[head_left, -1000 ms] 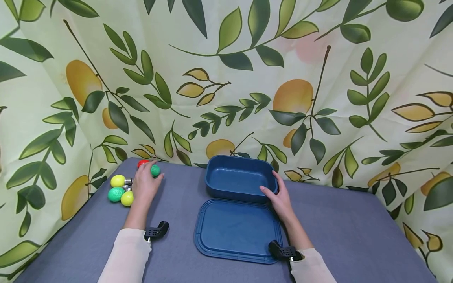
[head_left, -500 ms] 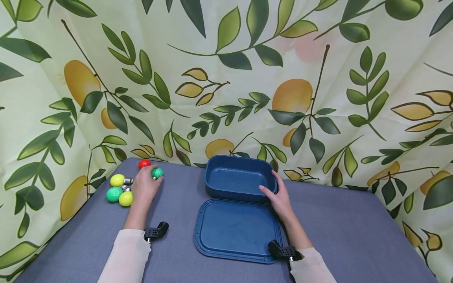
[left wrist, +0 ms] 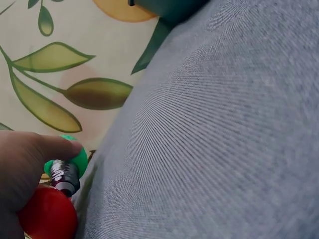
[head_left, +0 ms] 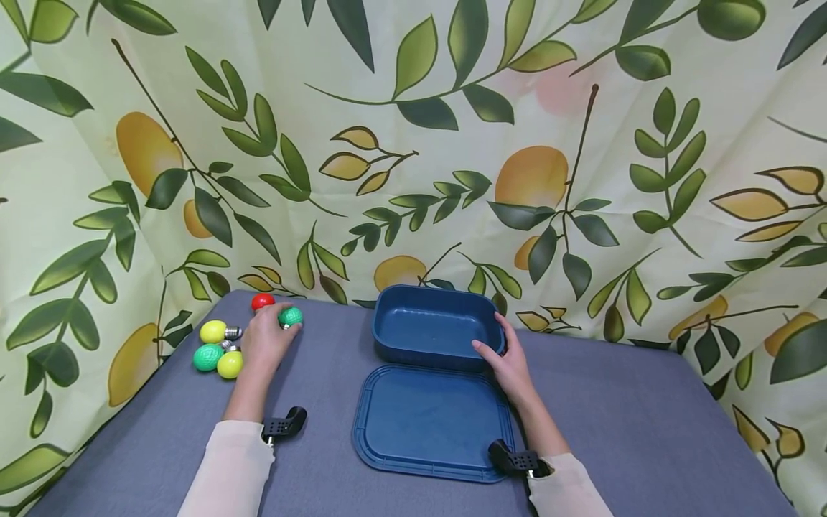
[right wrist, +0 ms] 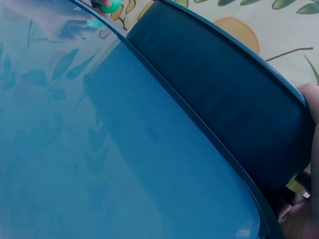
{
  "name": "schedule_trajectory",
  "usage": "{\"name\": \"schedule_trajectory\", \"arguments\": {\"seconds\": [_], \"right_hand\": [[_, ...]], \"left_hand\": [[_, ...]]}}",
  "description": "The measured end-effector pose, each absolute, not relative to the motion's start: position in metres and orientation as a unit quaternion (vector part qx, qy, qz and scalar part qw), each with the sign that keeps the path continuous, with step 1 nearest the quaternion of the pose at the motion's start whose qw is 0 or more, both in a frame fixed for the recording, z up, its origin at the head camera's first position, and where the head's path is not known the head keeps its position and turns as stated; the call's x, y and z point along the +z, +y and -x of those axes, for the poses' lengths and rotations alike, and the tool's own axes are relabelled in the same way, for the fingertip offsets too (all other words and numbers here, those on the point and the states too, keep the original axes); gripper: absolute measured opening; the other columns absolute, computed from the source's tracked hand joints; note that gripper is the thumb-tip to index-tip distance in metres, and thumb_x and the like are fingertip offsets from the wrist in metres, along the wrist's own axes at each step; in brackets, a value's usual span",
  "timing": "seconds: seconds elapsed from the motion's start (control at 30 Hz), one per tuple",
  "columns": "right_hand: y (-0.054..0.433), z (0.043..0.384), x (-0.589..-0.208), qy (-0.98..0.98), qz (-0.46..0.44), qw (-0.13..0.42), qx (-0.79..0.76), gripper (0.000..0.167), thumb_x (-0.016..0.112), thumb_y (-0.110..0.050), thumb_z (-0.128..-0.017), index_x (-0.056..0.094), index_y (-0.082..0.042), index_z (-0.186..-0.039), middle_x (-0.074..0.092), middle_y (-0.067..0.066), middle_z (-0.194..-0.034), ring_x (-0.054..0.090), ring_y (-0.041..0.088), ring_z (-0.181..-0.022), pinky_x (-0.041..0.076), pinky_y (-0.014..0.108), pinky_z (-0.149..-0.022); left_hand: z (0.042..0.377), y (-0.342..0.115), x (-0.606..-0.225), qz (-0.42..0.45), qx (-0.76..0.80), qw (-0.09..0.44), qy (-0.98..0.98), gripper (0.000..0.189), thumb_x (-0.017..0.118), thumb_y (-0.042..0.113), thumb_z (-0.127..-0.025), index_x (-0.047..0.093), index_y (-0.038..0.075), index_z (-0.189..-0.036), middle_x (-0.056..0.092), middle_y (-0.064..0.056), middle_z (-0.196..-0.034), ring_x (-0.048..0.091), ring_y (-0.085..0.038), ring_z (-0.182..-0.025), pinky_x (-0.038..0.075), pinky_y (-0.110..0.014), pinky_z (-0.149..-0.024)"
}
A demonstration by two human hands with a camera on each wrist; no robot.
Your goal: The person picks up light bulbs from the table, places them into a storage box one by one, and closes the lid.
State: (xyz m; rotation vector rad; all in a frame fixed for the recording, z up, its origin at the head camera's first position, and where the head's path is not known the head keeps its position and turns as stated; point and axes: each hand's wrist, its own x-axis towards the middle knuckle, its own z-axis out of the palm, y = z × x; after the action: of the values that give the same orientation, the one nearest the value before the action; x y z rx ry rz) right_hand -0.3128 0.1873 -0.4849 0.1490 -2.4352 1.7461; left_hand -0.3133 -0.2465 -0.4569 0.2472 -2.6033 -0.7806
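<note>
My left hand (head_left: 265, 341) is at the far left of the table, its fingers on a green toy light bulb (head_left: 291, 317). In the left wrist view, a finger curls over the green bulb (left wrist: 79, 160), whose silver screw base (left wrist: 65, 175) points toward a red bulb (left wrist: 49, 214). The red bulb (head_left: 262, 301) sits just behind the left hand. My right hand (head_left: 513, 366) grips the right end of a dark blue box (head_left: 420, 355), thumb over its front rim. A blue lid (head_left: 436, 424) lies flat in front of the box.
Left of the left wrist lie a yellow bulb (head_left: 212, 331), another green bulb (head_left: 207, 357) and a second yellow bulb (head_left: 230, 365), close together. A leaf-print cloth (head_left: 400, 165) hangs behind the grey-blue table (head_left: 620, 424). Both wrists wear black camera mounts.
The green bulb at the left fingertips has shifted slightly right and its base has come into view. More of the red bulb shows. The right hand and box stay put.
</note>
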Motion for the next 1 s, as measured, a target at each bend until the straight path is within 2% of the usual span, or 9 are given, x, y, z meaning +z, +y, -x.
{"name": "schedule_trajectory", "arguments": {"seconds": [0.2,0.37,0.5,0.73,1.0], "right_hand": [[0.187,0.312,-0.485,-0.811,-0.047,0.069,0.579,0.078,0.069,-0.029,-0.095,0.026,-0.02,-0.16,0.02,0.011,-0.169,0.027,0.036,-0.153,0.029,0.059,-0.12],[0.186,0.311,-0.483,-0.808,-0.049,0.071,0.582,0.078,0.069,-0.027,-0.096,0.026,-0.019,-0.16,0.02,0.011,-0.169,0.026,0.036,-0.153,0.029,0.059,-0.12],[0.186,0.311,-0.483,-0.805,-0.053,0.07,0.587,0.077,0.068,-0.027,-0.096,0.026,-0.018,-0.16,0.02,0.013,-0.169,0.027,0.037,-0.153,0.029,0.059,-0.12],[0.188,0.312,-0.484,-0.809,-0.049,0.069,0.582,0.077,0.068,-0.029,-0.096,0.026,-0.018,-0.16,0.02,0.012,-0.169,0.028,0.036,-0.153,0.03,0.058,-0.12],[0.192,0.311,-0.48,-0.819,-0.065,0.042,0.568,0.087,0.07,-0.029,-0.094,0.017,-0.02,-0.163,0.019,0.017,-0.168,0.031,0.04,-0.15,0.028,0.061,-0.121]], "left_hand": [[0.312,-0.242,-0.449,-0.079,-0.302,0.215,-0.925,0.046,0.076,0.018,-0.088,0.066,0.009,-0.132,0.066,-0.023,-0.13,0.064,-0.044,-0.11,0.051,-0.057,-0.082],[0.313,-0.234,-0.44,-0.056,-0.342,0.24,-0.907,0.044,0.077,0.015,-0.088,0.067,0.007,-0.13,0.068,-0.021,-0.124,0.065,-0.038,-0.107,0.052,-0.054,-0.086],[0.314,-0.225,-0.433,-0.04,-0.359,0.255,-0.897,0.044,0.078,0.013,-0.087,0.067,0.004,-0.129,0.067,-0.023,-0.122,0.065,-0.039,-0.108,0.052,-0.053,-0.087],[0.314,-0.212,-0.426,-0.021,-0.377,0.261,-0.888,0.05,0.078,0.013,-0.087,0.063,0.001,-0.133,0.065,-0.024,-0.13,0.064,-0.041,-0.116,0.052,-0.053,-0.094],[0.31,-0.193,-0.417,-0.013,-0.401,0.247,-0.882,0.048,0.078,0.015,-0.088,0.064,0.003,-0.133,0.065,-0.022,-0.128,0.067,-0.037,-0.107,0.059,-0.049,-0.086]]}}
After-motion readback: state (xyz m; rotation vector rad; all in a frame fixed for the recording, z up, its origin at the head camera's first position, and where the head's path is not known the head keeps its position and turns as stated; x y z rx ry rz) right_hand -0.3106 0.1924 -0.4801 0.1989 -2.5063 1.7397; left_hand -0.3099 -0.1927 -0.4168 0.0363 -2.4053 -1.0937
